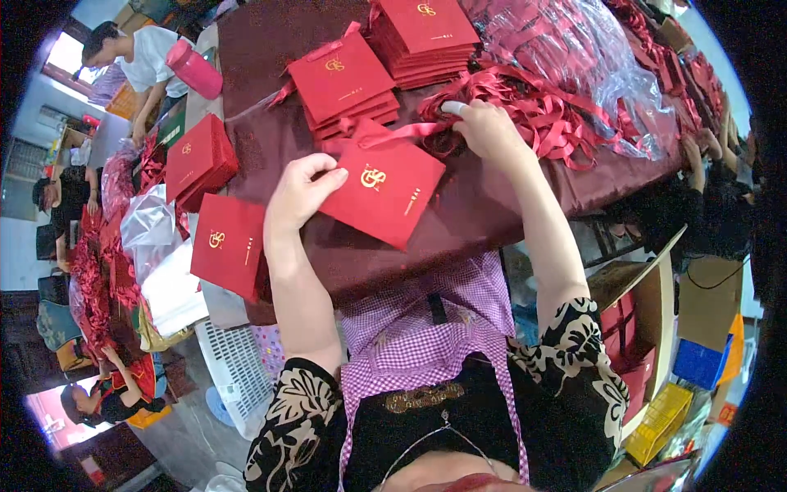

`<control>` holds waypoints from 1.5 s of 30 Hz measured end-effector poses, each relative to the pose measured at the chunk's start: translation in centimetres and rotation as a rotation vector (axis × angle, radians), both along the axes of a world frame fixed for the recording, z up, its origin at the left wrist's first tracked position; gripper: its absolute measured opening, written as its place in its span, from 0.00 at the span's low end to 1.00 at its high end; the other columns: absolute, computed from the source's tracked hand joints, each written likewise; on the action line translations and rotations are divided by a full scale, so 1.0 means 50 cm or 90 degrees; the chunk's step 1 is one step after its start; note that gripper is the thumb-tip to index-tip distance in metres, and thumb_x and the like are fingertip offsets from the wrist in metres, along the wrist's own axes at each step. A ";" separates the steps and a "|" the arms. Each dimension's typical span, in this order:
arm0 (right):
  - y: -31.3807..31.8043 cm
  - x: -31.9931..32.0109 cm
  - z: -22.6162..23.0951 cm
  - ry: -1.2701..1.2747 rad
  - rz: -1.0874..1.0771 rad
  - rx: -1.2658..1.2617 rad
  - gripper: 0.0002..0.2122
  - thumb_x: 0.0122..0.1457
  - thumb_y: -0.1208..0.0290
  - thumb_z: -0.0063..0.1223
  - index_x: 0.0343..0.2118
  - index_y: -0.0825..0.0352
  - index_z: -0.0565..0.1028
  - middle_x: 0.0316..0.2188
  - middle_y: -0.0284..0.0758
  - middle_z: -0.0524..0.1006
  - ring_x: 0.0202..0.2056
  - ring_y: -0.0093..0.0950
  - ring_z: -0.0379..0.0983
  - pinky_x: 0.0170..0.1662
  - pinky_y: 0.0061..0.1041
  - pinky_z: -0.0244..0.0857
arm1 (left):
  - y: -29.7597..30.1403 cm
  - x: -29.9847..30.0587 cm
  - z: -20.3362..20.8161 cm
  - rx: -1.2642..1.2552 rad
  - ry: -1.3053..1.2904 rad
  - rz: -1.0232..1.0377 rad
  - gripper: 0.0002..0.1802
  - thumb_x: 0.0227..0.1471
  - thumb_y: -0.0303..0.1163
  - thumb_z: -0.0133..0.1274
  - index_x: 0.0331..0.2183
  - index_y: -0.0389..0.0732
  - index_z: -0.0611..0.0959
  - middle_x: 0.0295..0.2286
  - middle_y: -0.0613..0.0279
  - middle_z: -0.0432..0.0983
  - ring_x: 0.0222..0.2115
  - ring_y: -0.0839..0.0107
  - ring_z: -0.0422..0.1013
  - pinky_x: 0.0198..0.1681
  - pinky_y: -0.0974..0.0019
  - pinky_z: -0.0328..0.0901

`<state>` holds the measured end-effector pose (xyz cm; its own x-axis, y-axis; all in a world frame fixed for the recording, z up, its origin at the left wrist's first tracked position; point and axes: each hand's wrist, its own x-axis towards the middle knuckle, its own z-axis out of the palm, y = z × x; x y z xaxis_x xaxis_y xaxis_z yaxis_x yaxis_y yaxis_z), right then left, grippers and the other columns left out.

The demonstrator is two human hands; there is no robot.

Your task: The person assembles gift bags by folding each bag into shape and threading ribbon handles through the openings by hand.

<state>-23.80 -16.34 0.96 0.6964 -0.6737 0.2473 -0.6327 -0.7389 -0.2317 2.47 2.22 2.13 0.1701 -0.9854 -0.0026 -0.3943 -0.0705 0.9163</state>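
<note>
A flat red gift bag (384, 182) with a gold emblem lies tilted on the dark red tablecloth in front of me. My left hand (302, 187) pinches its left edge between thumb and fingers. From the bag's top edge a red satin ribbon (402, 134) runs right to my right hand (484, 127). That hand is closed on the ribbon, with a white wrap on one finger. Just beyond it spreads a tangled heap of red ribbons (545, 123). Behind the held bag sits a stack of similar red bags (340, 82), the top one with a ribbon handle.
More red bag stacks stand at the back (430, 41), at the left (199, 160) and at the table's near-left edge (225, 246). Clear plastic wrap (566, 49) covers ribbons at the back right. A pink bottle (194, 70) is at the far left, near a co-worker (152, 61).
</note>
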 end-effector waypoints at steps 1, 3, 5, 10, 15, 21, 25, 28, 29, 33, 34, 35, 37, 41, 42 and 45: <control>-0.004 -0.004 -0.008 0.050 -0.003 -0.051 0.14 0.53 0.69 0.50 0.43 0.61 0.74 0.32 0.45 0.73 0.36 0.43 0.72 0.42 0.39 0.65 | 0.003 0.007 0.003 -0.032 0.113 0.022 0.04 0.46 0.26 0.56 0.25 0.36 0.78 0.22 0.73 0.72 0.23 0.85 0.65 0.27 0.77 0.60; -0.027 -0.016 -0.011 0.097 -0.041 -0.075 0.14 0.52 0.73 0.47 0.43 0.59 0.74 0.31 0.43 0.74 0.37 0.41 0.72 0.42 0.38 0.64 | 0.008 0.026 0.002 -0.053 0.275 0.053 0.04 0.44 0.22 0.55 0.27 0.38 0.79 0.24 0.72 0.74 0.24 0.83 0.68 0.30 0.77 0.62; -0.040 -0.016 -0.007 0.121 -0.098 -0.082 0.17 0.50 0.80 0.42 0.42 0.60 0.74 0.30 0.43 0.75 0.37 0.40 0.73 0.42 0.38 0.65 | 0.015 0.030 0.006 -0.078 0.399 0.059 0.05 0.44 0.20 0.55 0.28 0.39 0.79 0.24 0.72 0.75 0.25 0.83 0.69 0.31 0.77 0.63; 0.006 0.000 0.028 -0.266 -0.058 0.137 0.13 0.57 0.68 0.44 0.41 0.69 0.74 0.32 0.45 0.76 0.36 0.38 0.74 0.40 0.34 0.66 | 0.018 0.009 0.013 -0.086 0.367 0.065 0.02 0.48 0.21 0.53 0.25 0.37 0.78 0.23 0.74 0.72 0.25 0.87 0.66 0.30 0.80 0.60; 0.043 0.017 0.010 -0.316 0.057 0.553 0.28 0.63 0.48 0.35 0.38 0.73 0.75 0.35 0.38 0.77 0.38 0.24 0.71 0.47 0.27 0.60 | 0.006 -0.010 0.011 -0.033 0.271 -0.009 0.02 0.49 0.24 0.54 0.26 0.37 0.78 0.22 0.75 0.70 0.25 0.86 0.64 0.29 0.79 0.59; -0.018 0.045 -0.002 -0.783 0.140 1.007 0.21 0.64 0.53 0.33 0.45 0.66 0.69 0.40 0.36 0.75 0.42 0.31 0.70 0.46 0.31 0.62 | -0.013 -0.025 -0.003 0.014 0.175 -0.114 0.04 0.47 0.27 0.56 0.26 0.36 0.79 0.23 0.74 0.71 0.25 0.83 0.65 0.29 0.75 0.59; -0.051 0.013 0.019 -0.995 0.236 0.951 0.13 0.62 0.63 0.42 0.42 0.65 0.70 0.42 0.36 0.74 0.46 0.35 0.69 0.53 0.38 0.59 | -0.029 -0.048 -0.024 -0.150 -0.066 -0.051 0.09 0.43 0.30 0.58 0.24 0.34 0.81 0.25 0.58 0.72 0.29 0.67 0.68 0.32 0.66 0.63; -0.041 0.004 0.047 -1.084 0.263 0.906 0.10 0.60 0.70 0.44 0.42 0.68 0.72 0.29 0.30 0.72 0.35 0.30 0.69 0.52 0.41 0.60 | -0.031 -0.049 -0.037 -0.122 -0.266 0.032 0.11 0.42 0.34 0.59 0.24 0.34 0.82 0.25 0.57 0.73 0.30 0.62 0.69 0.34 0.62 0.64; -0.028 -0.005 0.064 -1.070 0.282 0.857 0.10 0.60 0.71 0.44 0.42 0.69 0.72 0.25 0.29 0.70 0.32 0.28 0.68 0.49 0.38 0.62 | -0.031 -0.054 -0.034 -0.124 -0.330 0.053 0.10 0.41 0.33 0.61 0.24 0.35 0.82 0.24 0.58 0.74 0.28 0.66 0.71 0.30 0.66 0.63; 0.032 -0.015 0.080 -0.884 0.102 0.597 0.10 0.59 0.74 0.44 0.41 0.71 0.71 0.21 0.29 0.69 0.26 0.23 0.67 0.40 0.24 0.66 | -0.029 -0.068 -0.018 -0.117 -0.272 0.042 0.11 0.43 0.35 0.60 0.25 0.35 0.81 0.21 0.57 0.74 0.23 0.67 0.71 0.28 0.66 0.63; 0.056 -0.009 0.091 -0.800 0.008 0.512 0.09 0.59 0.76 0.44 0.40 0.71 0.73 0.23 0.29 0.71 0.25 0.21 0.67 0.35 0.17 0.64 | -0.026 -0.072 -0.008 -0.045 -0.244 0.044 0.12 0.44 0.35 0.59 0.25 0.35 0.81 0.20 0.57 0.74 0.22 0.69 0.70 0.26 0.66 0.63; 0.052 -0.015 0.071 -0.704 0.016 0.422 0.09 0.58 0.77 0.45 0.40 0.70 0.74 0.24 0.29 0.72 0.26 0.20 0.68 0.35 0.17 0.64 | -0.026 -0.074 -0.004 0.026 -0.215 0.046 0.12 0.45 0.35 0.59 0.26 0.35 0.81 0.19 0.56 0.74 0.20 0.71 0.70 0.25 0.66 0.63; 0.051 -0.019 0.030 -0.528 0.036 0.294 0.08 0.57 0.78 0.47 0.38 0.67 0.76 0.26 0.28 0.73 0.30 0.18 0.69 0.35 0.18 0.63 | -0.026 -0.065 -0.013 0.028 -0.215 0.034 0.12 0.46 0.35 0.58 0.27 0.35 0.81 0.18 0.58 0.74 0.19 0.73 0.69 0.25 0.67 0.62; 0.074 -0.046 -0.001 -0.192 0.021 0.196 0.10 0.48 0.78 0.56 0.35 0.69 0.75 0.30 0.41 0.75 0.34 0.34 0.72 0.39 0.28 0.65 | -0.020 -0.052 -0.022 0.046 -0.178 0.028 0.12 0.48 0.35 0.56 0.29 0.34 0.80 0.17 0.62 0.72 0.20 0.79 0.65 0.25 0.68 0.61; 0.074 -0.056 -0.011 -0.188 0.023 0.198 0.10 0.48 0.78 0.56 0.35 0.69 0.75 0.30 0.41 0.75 0.34 0.34 0.72 0.39 0.28 0.65 | -0.020 -0.051 -0.019 0.056 -0.169 0.031 0.12 0.48 0.35 0.56 0.29 0.33 0.80 0.17 0.63 0.71 0.20 0.79 0.65 0.25 0.68 0.61; 0.071 -0.083 -0.041 -0.206 0.080 0.091 0.08 0.44 0.79 0.56 0.29 0.69 0.73 0.28 0.41 0.74 0.34 0.41 0.70 0.41 0.33 0.64 | -0.026 -0.049 -0.022 0.023 -0.166 -0.003 0.11 0.50 0.32 0.54 0.29 0.32 0.79 0.18 0.62 0.71 0.22 0.79 0.65 0.26 0.69 0.62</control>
<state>-27.98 -12.79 -1.09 0.6770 -0.6318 0.3775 -0.4165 -0.7518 -0.5113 0.02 0.92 1.03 0.1645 -0.9864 0.0047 -0.6170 -0.0992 0.7807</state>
